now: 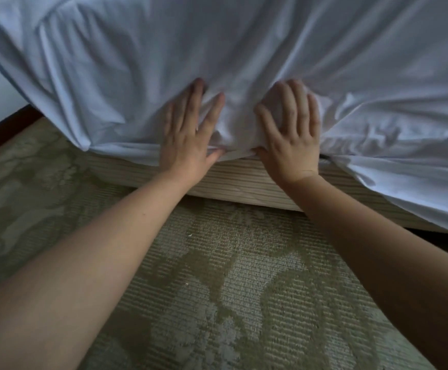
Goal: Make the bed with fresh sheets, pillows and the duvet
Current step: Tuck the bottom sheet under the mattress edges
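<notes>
A white sheet point(244, 49) hangs creased over the side of the bed and fills the upper half of the view. My left hand point(190, 134) lies flat against it with straight, spread fingers, its thumb at the sheet's lower edge. My right hand point(292, 134) presses the sheet just to the right, fingers slightly bent, thumb tucked at the same lower edge. Between the two hands the cloth bunches into folds. Below the hands shows the beige ribbed bed base point(238, 180). A loose corner of the sheet point(84, 145) hangs down at the left.
A green patterned carpet point(217, 289) covers the floor under my forearms. A white wall with a dark skirting board point(4, 121) runs along the far left. More sheet point(417, 188) drapes over the base at the right.
</notes>
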A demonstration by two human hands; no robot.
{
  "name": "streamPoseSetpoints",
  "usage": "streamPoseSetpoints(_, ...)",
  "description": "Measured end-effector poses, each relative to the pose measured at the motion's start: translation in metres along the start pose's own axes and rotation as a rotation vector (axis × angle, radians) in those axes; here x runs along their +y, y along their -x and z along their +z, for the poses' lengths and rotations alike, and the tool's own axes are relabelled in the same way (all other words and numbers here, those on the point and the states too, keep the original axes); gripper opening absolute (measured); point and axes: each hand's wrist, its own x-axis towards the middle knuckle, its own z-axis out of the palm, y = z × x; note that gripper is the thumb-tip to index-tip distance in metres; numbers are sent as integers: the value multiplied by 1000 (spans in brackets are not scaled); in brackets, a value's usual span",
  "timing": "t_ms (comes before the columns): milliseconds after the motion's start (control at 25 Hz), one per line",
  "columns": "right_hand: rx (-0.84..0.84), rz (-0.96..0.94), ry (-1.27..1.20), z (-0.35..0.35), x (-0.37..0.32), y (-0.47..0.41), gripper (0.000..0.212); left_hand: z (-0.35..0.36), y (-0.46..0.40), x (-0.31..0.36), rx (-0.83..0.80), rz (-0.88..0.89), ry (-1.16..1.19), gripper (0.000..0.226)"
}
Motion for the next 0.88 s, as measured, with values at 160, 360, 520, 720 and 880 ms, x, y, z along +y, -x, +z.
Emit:
streamPoseSetpoints(160, -86, -137, 48, 0, 6, -21, 65, 1, -16, -2, -4, 44, -56, 114)
streamPoseSetpoints(360, -190, -121, 263, 13, 1, -14, 82, 19, -22, -5, 31, 82, -75, 118)
streamPoseSetpoints(520, -292, -132, 210, -5, -17, -28, 76, 11, -21, -7, -9, 99, -45, 112)
streamPoseSetpoints(720, -552, -276, 210, -22, -48, -50, 103, -3, -22, -45, 103, 307, 45, 97)
streamPoseSetpoints(880, -578, -311, 234, -25, -63, -66, 108, -9, -13, -74, 0, 188, -16, 114)
